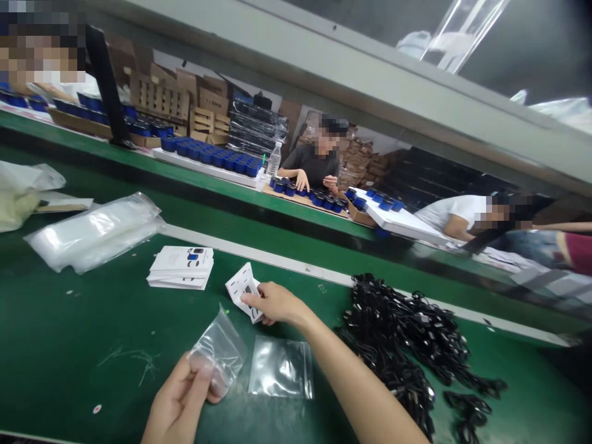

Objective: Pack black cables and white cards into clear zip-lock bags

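Observation:
My left hand (187,388) pinches a clear plastic bag (222,345) between thumb and fingers, low in the middle of the view. Farther forward, my right hand (275,303) grips a folded white leaflet (241,288) printed with small dark pictures. To the left of that hand lies a stack of similar printed leaflets (181,268). Another clear bag (280,368) rests flat on the green table, just right of the bag in my left hand and below my right wrist.
Bundled black cables (407,327) are heaped on the right of the green table (60,345). Packed plastic bags (97,231) lie on the left. Beyond a pale strip (277,263), co-workers sit behind trays of blue round items (213,154). A beam (370,86) crosses overhead.

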A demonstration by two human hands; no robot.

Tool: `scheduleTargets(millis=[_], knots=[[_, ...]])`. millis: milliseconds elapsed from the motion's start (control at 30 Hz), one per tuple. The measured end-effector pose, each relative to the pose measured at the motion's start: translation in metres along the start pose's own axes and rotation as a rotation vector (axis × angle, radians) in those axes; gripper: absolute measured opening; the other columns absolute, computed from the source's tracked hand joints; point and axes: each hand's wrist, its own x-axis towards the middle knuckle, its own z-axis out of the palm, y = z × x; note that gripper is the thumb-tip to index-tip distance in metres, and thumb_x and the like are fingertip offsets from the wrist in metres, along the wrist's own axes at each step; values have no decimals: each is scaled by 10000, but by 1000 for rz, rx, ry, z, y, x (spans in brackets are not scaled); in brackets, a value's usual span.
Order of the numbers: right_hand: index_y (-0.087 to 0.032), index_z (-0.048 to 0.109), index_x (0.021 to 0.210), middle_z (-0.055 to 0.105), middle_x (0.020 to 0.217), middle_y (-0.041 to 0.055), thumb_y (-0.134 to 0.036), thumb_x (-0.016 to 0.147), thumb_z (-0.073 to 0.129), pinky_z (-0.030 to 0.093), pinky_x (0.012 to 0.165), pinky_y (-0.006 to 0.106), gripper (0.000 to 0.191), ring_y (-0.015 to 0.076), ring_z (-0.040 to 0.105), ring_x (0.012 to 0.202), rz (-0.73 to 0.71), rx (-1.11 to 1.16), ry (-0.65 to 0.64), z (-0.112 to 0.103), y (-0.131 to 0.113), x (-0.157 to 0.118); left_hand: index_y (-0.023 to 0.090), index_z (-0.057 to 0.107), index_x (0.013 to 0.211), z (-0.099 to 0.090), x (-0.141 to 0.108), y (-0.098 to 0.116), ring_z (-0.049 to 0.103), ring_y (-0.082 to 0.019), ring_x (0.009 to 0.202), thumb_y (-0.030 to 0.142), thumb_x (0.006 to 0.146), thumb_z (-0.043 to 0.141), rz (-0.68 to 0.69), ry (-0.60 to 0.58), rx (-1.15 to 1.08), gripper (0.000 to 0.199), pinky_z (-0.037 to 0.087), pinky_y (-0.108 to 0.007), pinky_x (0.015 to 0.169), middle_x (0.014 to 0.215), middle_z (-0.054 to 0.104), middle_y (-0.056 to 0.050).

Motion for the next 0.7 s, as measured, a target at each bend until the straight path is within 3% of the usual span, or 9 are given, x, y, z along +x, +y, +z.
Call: scheduleTargets(millis=[133, 267, 400, 700], knots=[[-179, 540, 788, 608, 693, 22, -541, 866, 489, 522, 432, 217, 374, 141, 611, 606, 12, 216, -147, 1, 13, -1, 203, 588, 678, 3, 2, -2, 560, -121, 441, 666, 691, 604, -30, 3, -19, 463, 487, -189, 450, 481, 630, 22], [-178, 543, 737, 587, 677, 23, -612, 820, 515, 486, 394, 184, 443, 132, 581, 595, 41, 286, -130, 6, 10, -2, 199, 592, 696, 3, 2, -4, 551, -117, 436, 674, 685, 603, -57, -12, -35, 475, 473, -186, 454, 485, 629, 23], [-177, 534, 720, 566, 607, 2, -560, 782, 615, 462, 401, 186, 397, 116, 555, 515, 82, 297, -68, 11, 5, 5, 205, 601, 711, 4, 1, -5, 527, -110, 437, 683, 701, 574, -73, -28, -53, 479, 454, -179, 454, 482, 614, 34], [-165, 538, 741, 521, 572, -42, -498, 806, 632, 495, 461, 181, 352, 81, 538, 499, 102, 498, -132, 8, 10, 7, 206, 613, 711, 2, 0, -5, 569, -139, 455, 686, 698, 571, -65, -37, -16, 482, 484, -218, 476, 509, 632, 24]])
